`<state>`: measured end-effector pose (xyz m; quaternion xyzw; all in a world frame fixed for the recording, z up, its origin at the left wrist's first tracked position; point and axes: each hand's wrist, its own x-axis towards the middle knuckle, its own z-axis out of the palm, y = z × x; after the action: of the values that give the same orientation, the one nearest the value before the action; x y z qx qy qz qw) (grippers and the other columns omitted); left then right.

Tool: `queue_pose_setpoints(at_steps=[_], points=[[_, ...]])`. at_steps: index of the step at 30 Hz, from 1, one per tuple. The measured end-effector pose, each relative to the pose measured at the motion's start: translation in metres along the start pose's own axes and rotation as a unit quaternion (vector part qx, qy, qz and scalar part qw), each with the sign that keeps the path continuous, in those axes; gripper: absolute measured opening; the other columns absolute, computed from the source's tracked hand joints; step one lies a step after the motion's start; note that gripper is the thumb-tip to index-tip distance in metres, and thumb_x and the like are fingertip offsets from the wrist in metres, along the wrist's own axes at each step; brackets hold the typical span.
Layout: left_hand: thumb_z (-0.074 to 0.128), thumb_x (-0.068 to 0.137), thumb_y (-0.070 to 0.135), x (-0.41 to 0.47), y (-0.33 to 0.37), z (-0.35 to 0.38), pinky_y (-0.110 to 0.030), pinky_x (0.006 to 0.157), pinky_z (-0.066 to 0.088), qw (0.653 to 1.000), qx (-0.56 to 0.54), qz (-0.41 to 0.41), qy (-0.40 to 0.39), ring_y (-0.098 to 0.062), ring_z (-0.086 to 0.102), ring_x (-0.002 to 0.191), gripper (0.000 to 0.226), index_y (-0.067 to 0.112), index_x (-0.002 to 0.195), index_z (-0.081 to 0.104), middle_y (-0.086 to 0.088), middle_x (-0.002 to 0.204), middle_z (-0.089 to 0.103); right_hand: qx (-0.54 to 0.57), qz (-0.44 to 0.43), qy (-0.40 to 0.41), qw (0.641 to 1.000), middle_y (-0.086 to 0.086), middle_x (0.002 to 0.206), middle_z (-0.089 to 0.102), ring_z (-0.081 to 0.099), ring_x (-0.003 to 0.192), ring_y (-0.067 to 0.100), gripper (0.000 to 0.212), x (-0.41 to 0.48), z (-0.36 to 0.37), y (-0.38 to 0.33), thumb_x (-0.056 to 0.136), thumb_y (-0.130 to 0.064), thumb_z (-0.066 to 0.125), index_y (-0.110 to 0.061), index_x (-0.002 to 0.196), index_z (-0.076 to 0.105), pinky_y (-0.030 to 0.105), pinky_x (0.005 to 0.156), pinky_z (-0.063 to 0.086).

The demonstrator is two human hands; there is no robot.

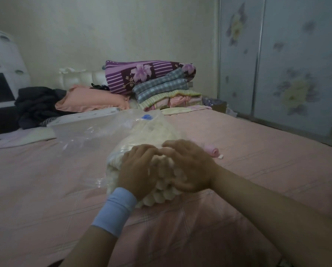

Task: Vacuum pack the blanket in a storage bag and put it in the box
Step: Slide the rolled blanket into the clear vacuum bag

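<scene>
- The wide bed [257, 170], covered in a pink quilted spread, lay in front of you and carried everything you were handling.
- A tall wardrobe [288, 64] with pale sliding doors printed with large flowers stood along the bed's right side.
- A white plastic drawer unit [5, 60] stood at the far left, beside the head of the bed.
- A stack of folded bedding [151, 79] sat at the head of the bed: a purple flowered quilt on top, then blue checked and green striped layers below.
- A heap of dark clothes [37, 105] lay left of that stack, with a salmon-pink frilled pillow [88, 101] between the two.
- The clear plastic storage bag [88, 133] lay on the bed straight ahead of you, its open mouth towards you and its slack far part spread out to the left.
- The cream bobbled fleece blanket [161, 197] sat mostly inside the bag, with its near end bulging out of the mouth.
- Your left hand [137, 170] gripped that near end, fingers curled into the fleece.
- Your right hand [190, 166] clasped the same end from the right, fingers bent over the top and thumb beneath.
- A light blue wristband [117, 211] circled your left wrist.
- A small pink roll of cloth [212, 151] lay on the bed just beside your right hand.
- The bag's round blue valve [147, 116] showed on its far upper face.
</scene>
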<state>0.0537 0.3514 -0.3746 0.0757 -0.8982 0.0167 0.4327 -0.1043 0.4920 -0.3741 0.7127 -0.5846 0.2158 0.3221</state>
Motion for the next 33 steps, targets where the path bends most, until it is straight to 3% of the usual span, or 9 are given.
queue_pose_setpoints(at_steps=[4,8,11,14,16,18,22,29,33], points=[[0.062,0.067,0.055,-0.026,-0.037,-0.003,-0.045,0.094,0.044,0.978,0.098,-0.185,-0.023,-0.03,0.048,0.115,0.063,0.021,0.118,0.051,-0.005,0.128,0.05,-0.108,0.01,-0.16,0.981,0.014,0.162,0.028,0.03,0.148,0.032,0.115,0.002,0.039,-0.013,0.069,-0.054,0.074,-0.01,0.159,0.017,0.052,0.117,0.031],[0.073,0.055,0.069,-0.039,-0.058,-0.008,-0.044,0.101,0.044,0.879,-0.098,-0.456,-0.102,-0.032,0.047,0.123,0.111,0.018,0.142,0.028,-0.011,0.14,0.04,-0.24,0.077,-0.167,0.953,0.016,0.133,0.056,0.053,0.123,0.037,0.091,0.019,0.049,-0.009,0.071,-0.03,0.066,-0.01,0.154,0.036,0.061,0.105,0.037],[0.068,0.057,0.055,-0.042,-0.057,-0.009,-0.034,0.089,0.05,0.871,-0.22,-0.401,-0.179,-0.021,0.058,0.104,0.089,0.012,0.131,0.043,-0.006,0.12,0.058,-0.276,0.098,-0.113,0.949,0.027,0.144,0.049,0.041,0.136,0.048,0.071,0.035,0.064,-0.034,0.084,-0.032,0.057,-0.006,0.149,0.045,0.068,0.116,0.015],[0.058,0.071,0.029,-0.039,-0.064,-0.009,-0.049,0.087,0.054,0.851,-0.298,-0.413,-0.125,-0.029,0.063,0.098,0.051,0.014,0.12,0.054,-0.011,0.112,0.063,-0.168,0.054,-0.064,0.982,0.023,0.165,0.011,0.006,0.153,0.04,0.091,0.045,0.083,-0.067,0.087,-0.05,0.049,-0.005,0.159,0.017,0.062,0.121,0.004],[0.046,0.082,-0.002,-0.039,-0.074,-0.009,-0.049,0.076,0.056,0.789,-0.402,-0.456,-0.088,-0.031,0.063,0.088,0.042,0.011,0.121,0.055,-0.014,0.114,0.06,-0.174,0.058,-0.073,0.98,0.022,0.166,0.006,0.001,0.154,0.038,0.106,0.046,0.094,-0.073,0.079,-0.062,0.055,-0.009,0.16,0.012,0.066,0.119,0.007],[0.035,0.083,-0.017,-0.044,-0.087,-0.012,-0.04,0.061,0.056,0.788,-0.394,-0.468,-0.077,-0.028,0.063,0.074,0.044,0.009,0.11,0.058,-0.013,0.114,0.058,-0.221,0.055,-0.119,0.966,0.023,0.166,0.006,0.002,0.154,0.041,0.112,0.044,0.107,-0.064,0.076,-0.068,0.06,-0.016,0.161,0.009,0.07,0.116,0.008],[0.04,0.081,-0.008,-0.052,-0.109,-0.013,-0.039,0.054,0.056,0.839,-0.228,-0.476,-0.135,-0.03,0.07,0.068,0.031,0.01,0.082,0.065,-0.01,0.091,0.069,-0.241,0.047,-0.112,0.963,0.021,0.164,0.02,0.016,0.152,0.041,0.087,0.051,0.115,-0.046,0.08,-0.047,0.068,-0.025,0.156,0.031,0.071,0.112,0.017],[0.065,0.088,0.035,-0.027,-0.121,0.019,-0.037,0.069,0.056,0.693,-0.392,-0.58,-0.17,-0.032,0.067,0.079,0.034,0.005,0.103,0.059,-0.016,0.104,0.066,-0.261,0.018,-0.018,0.965,0.024,0.157,0.035,0.03,0.146,0.045,0.079,0.059,0.094,-0.015,0.077,-0.043,0.057,-0.039,0.153,0.036,0.072,0.106,0.025],[0.06,0.091,0.014,-0.003,-0.123,0.044,-0.049,0.094,0.051,0.704,-0.431,-0.542,-0.159,-0.041,0.062,0.104,0.034,-0.004,0.12,0.058,-0.027,0.113,0.063,-0.258,0.031,-0.019,0.965,0.021,0.157,0.036,0.028,0.146,0.046,0.067,0.059,0.092,-0.004,0.086,-0.043,0.052,-0.045,0.151,0.037,0.073,0.104,0.026]])
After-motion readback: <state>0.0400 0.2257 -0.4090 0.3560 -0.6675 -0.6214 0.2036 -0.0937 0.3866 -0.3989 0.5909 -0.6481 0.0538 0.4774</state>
